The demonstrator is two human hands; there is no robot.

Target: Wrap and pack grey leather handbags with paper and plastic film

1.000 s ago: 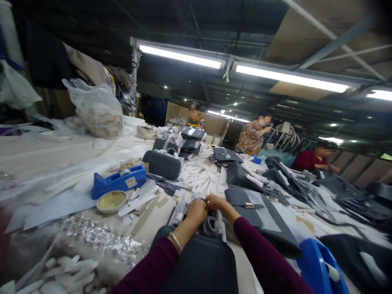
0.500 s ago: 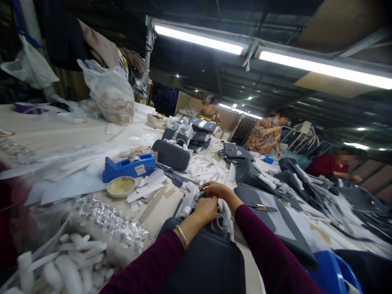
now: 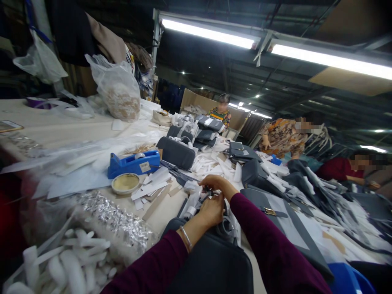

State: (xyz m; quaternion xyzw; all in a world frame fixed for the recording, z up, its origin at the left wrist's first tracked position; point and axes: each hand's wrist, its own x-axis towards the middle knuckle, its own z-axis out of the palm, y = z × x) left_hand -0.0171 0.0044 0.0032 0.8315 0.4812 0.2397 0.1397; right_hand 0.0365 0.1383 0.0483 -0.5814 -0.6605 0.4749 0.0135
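Note:
A dark grey handbag (image 3: 211,265) lies right in front of me at the table's near edge. My left hand (image 3: 211,210) is closed on its foam-wrapped handle (image 3: 228,226) at the top of the bag. My right hand (image 3: 214,183) curls over just beyond it, fingers pinched on a small dark part I cannot make out. Both arms wear maroon sleeves, and a thin bracelet sits on the left wrist.
A blue tape dispenser (image 3: 133,163) and a round tin of yellowish paste (image 3: 125,183) stand left of my hands among white paper strips (image 3: 150,188). A bag of silver foil bits (image 3: 113,220) lies near left. More grey bags (image 3: 176,152) cover the table; three people work at the far right.
The view has swung left and down. My right hand lifted slightly away from the handle while my left hand kept its grip.

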